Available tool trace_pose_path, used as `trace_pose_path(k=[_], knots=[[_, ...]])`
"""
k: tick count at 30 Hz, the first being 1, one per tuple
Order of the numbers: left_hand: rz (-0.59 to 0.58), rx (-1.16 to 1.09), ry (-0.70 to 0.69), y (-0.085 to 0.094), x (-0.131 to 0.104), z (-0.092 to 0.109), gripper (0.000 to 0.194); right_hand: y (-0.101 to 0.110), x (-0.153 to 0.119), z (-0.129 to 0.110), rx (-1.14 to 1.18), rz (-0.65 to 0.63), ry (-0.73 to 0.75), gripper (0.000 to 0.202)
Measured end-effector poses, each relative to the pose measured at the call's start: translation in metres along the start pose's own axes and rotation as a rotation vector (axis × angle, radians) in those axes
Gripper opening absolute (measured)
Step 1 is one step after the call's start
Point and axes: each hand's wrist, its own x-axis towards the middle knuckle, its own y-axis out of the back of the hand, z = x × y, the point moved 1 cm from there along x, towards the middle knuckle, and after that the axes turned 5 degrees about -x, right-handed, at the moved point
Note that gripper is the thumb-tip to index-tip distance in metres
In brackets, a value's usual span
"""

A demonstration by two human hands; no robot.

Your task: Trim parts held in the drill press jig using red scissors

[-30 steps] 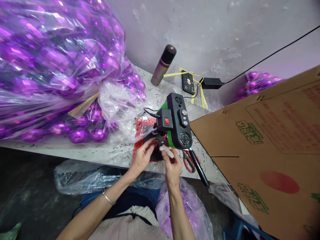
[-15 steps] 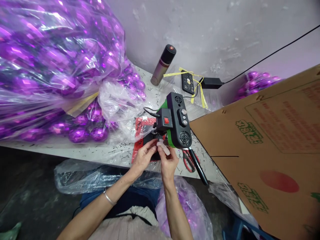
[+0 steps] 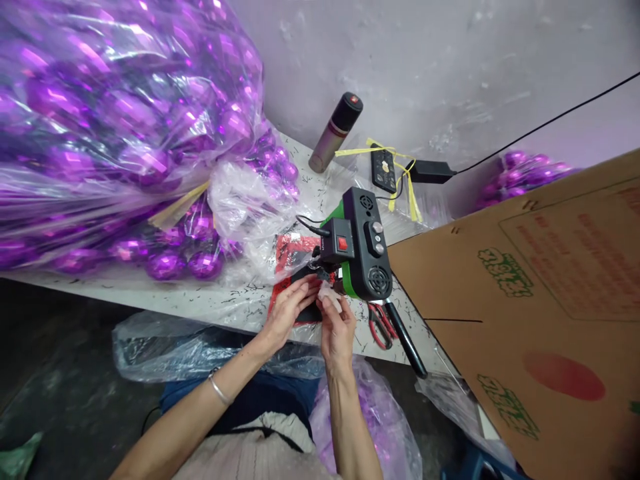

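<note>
In the head view, my right hand (image 3: 338, 328) pinches a small whitish, translucent piece (image 3: 327, 294) that looks like soft plastic. Beside it, my left hand (image 3: 286, 312) reaches in with its fingers stretched out, the tips close to the dark parts under the machine. This black and green tabletop machine (image 3: 367, 243) has a red switch, round vents and a black lever handle (image 3: 406, 340). Beneath it lies a red and black mat (image 3: 281, 288), partly covered by my hands. The machine hides what lies right at my left fingertips.
Bagged shiny purple balls (image 3: 115, 133) fill the left side. Red-handled pliers (image 3: 381, 327) lie by the lever. Behind stand a bottle (image 3: 336, 132), a phone (image 3: 383, 168) with yellow ties, and a black power adapter (image 3: 431, 171). A large cardboard box (image 3: 525, 313) blocks the right.
My left fingers have straightened and come away from the whitish piece, which stays pinched in my right hand. The whole view has shifted slightly.
</note>
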Motion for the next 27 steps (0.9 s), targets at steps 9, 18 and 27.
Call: trace_pose_path(k=[9,18,27], knots=[[-0.003,0.038,0.014,0.001,-0.003,-0.004,0.048,0.007,0.003,-0.003,-0.040,0.036,0.045,0.032],[-0.013,-0.039,0.043,-0.003,-0.003,-0.007,0.043,0.012,0.003,-0.014,-0.161,0.020,0.148,0.030],[-0.020,-0.291,0.151,-0.014,-0.001,-0.001,0.024,0.018,0.010,-0.014,-0.207,-0.039,0.190,0.028]])
